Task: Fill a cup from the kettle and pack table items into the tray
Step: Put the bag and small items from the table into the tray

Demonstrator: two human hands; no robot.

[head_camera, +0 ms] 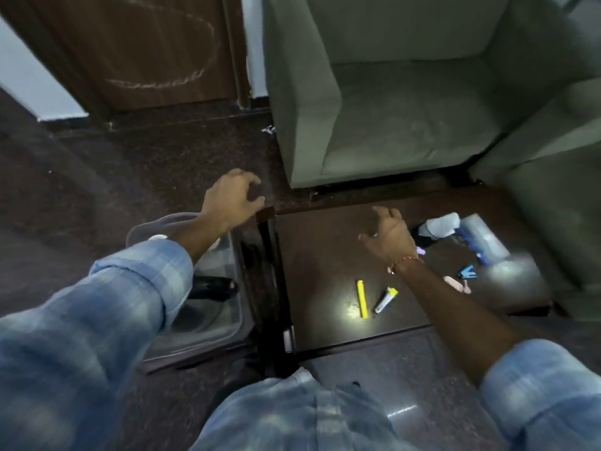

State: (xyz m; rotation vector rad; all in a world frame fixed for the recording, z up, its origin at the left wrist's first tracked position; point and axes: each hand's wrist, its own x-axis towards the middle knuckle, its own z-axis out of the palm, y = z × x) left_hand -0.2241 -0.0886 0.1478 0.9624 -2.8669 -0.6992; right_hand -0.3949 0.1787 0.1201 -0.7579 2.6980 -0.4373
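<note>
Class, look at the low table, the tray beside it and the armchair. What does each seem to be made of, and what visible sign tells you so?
Table: probably dark varnished wood or laminate; glossy, it mirrors bright light patches.
Tray: likely grey plastic; smooth, dull sheen, rounded moulded corners.
Armchair: greenish-grey woven fabric upholstery, it seems; matte, soft-edged cushions, no shine.

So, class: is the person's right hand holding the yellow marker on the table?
No: the right hand hovers open above the table, while the yellow marker lies untouched nearer the person.

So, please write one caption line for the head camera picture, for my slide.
Both hands, left and right, hover empty over a dark table holding a yellow marker and small tube; tray on the left.
</note>
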